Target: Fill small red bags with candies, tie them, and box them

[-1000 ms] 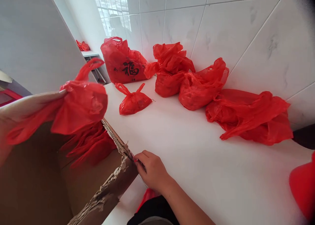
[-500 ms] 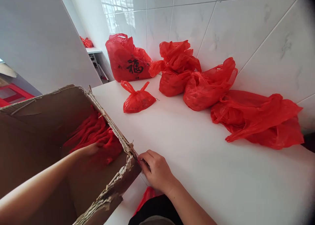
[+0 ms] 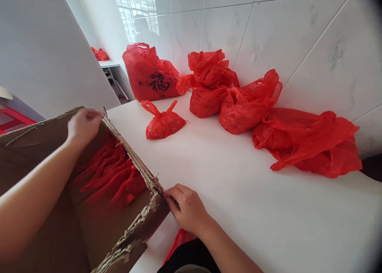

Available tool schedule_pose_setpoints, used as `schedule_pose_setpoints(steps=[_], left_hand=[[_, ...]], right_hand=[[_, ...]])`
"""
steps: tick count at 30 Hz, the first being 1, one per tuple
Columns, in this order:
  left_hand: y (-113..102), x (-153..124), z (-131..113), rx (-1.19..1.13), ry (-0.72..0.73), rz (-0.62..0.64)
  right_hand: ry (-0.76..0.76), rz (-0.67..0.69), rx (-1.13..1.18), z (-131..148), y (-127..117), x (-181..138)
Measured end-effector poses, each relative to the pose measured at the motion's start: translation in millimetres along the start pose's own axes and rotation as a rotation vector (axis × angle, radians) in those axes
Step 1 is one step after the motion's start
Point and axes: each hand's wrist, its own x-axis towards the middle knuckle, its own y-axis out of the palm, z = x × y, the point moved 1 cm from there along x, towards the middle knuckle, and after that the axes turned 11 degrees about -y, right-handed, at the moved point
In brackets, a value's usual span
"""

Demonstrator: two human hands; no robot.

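Note:
A large cardboard box [image 3: 128, 149] with torn, ragged rims fills the lower left. Inside it lies a heap of red plastic bags [image 3: 112, 179]. My left hand [image 3: 83, 123] is raised over the bags, close to the box's far corner; motion smears its fingers, so whether they hold anything is unclear. My right hand [image 3: 186, 205] pinches the near right corner of the box, thumb and fingers on the cardboard edge. A small knotted red bag [image 3: 165, 125] sits on the white table [image 3: 227, 177] beside the box.
Against the tiled wall stand a big red bag with black characters [image 3: 149, 74] and several more filled red bags, among them a stacked pair [image 3: 209, 84], a rounded one [image 3: 249, 106] and a flat one [image 3: 307, 141]. A grey panel [image 3: 56, 54] rises behind the box.
My left hand has lifted off the red bags and moved up and away toward the box's far corner. My right hand stays on the box. The view has shifted slightly.

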Motion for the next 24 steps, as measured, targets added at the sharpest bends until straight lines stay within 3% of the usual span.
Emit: schedule_pose_setpoints(steps=[4, 8, 11, 14, 16, 18, 21, 24], left_hand=[[14, 13, -75, -0.070, 0.241, -0.048], [68, -1, -151, -0.012, 0.434, 0.118], [114, -8, -163, 0.067, 0.333, 0.281], [135, 1, -142, 0.090, 0.157, 0.435], [127, 12, -124, 0.049, 0.070, 0.517], [103, 23, -107, -0.041, 0.025, 0.567], [43, 34, -82, -0.220, 0.013, 0.552], [-22, 35, -48, -0.306, -0.016, 0.441]], right_hand=[[-0.010, -0.013, 0.003, 0, -1, 0], [-0.023, -0.019, -0.015, 1, 0, -1], [-0.026, -0.017, -0.039, 1, 1, -2], [-0.041, -0.025, -0.054, 1, 2, -3], [-0.051, -0.022, -0.053, -1, 2, -3], [-0.050, -0.018, -0.040, -2, 1, -3], [-0.035, -0.015, -0.004, -4, 0, -2], [-0.024, -0.006, 0.026, -3, -2, -2]])
